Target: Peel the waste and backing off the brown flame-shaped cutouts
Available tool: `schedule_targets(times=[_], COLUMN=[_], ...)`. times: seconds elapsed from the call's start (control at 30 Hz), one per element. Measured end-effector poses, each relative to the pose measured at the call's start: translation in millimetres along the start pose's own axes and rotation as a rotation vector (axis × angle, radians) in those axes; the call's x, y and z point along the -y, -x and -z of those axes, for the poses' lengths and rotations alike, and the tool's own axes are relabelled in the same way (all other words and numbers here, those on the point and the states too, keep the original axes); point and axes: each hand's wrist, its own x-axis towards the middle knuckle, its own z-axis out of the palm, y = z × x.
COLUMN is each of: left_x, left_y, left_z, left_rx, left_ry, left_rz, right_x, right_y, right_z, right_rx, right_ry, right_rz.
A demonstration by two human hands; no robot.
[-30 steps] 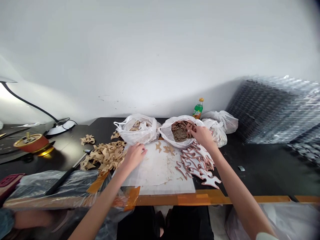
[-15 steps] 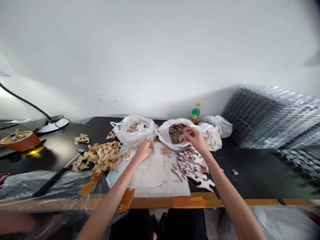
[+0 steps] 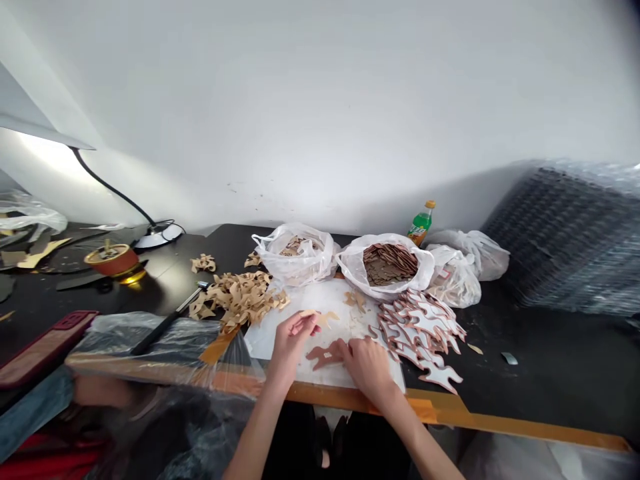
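Observation:
My left hand (image 3: 293,337) pinches a thin tan cutout piece (image 3: 329,319) just over the white sheet (image 3: 320,300). A brown, wavy-edged cutout piece (image 3: 323,357) lies at the near part of the sheet, its right end under the curled fingers of my right hand (image 3: 369,365). To the right is a pile of similar pieces (image 3: 423,327) with white faces and brown edges. On the left sits a heap of tan cutouts (image 3: 245,297). Farther back on the sheet rest a few loose tan bits (image 3: 355,301).
Behind the sheet stand two open white plastic bags, one with tan scraps (image 3: 295,263), one with brown pieces (image 3: 387,263). A green bottle (image 3: 421,223), tied bags (image 3: 457,277) and a wrapped stack (image 3: 570,233) are at right. A lamp (image 3: 159,235) and a phone (image 3: 47,347) are left.
My right hand has come from the brown-piece bag down to the sheet with a brown piece. My left hand has moved nearer me, lifting a tan cutout. The view has shifted left.

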Motion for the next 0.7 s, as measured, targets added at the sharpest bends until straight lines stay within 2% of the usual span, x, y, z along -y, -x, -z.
schedule_targets(times=[0.07,0.23,0.3,0.37,0.53,0.63,0.7], left_x=[4.1,2.2,-2.3,-7.2,-14.0,-13.7,-13.6], left_y=[11.1,34.8,42.5,48.6,58.1,61.9,64.5], left_z=[-5.4,-21.6,-28.2,-33.6,-39.9,-40.5,-39.7], left_rx=[-0.024,-0.021,-0.022,-0.027,-0.032,-0.02,-0.007], left_ry=[0.067,0.232,0.269,0.269,0.223,0.169,0.105], left_rz=[0.021,0.12,0.142,0.134,0.072,0.04,-0.004], right_x=[-4.1,-4.2,0.6,4.9,8.3,9.5,12.1], right_y=[6.1,21.0,25.3,28.1,32.2,35.6,38.3], right_z=[10.0,41.9,47.7,48.8,41.3,35.5,33.6], right_rx=[-0.042,-0.202,-0.31,-0.418,-0.584,-0.73,-0.783], right_ry=[0.019,-0.629,-0.746,-0.74,-0.663,-0.55,-0.465], right_rz=[0.027,0.243,0.28,0.29,0.323,0.338,0.346])
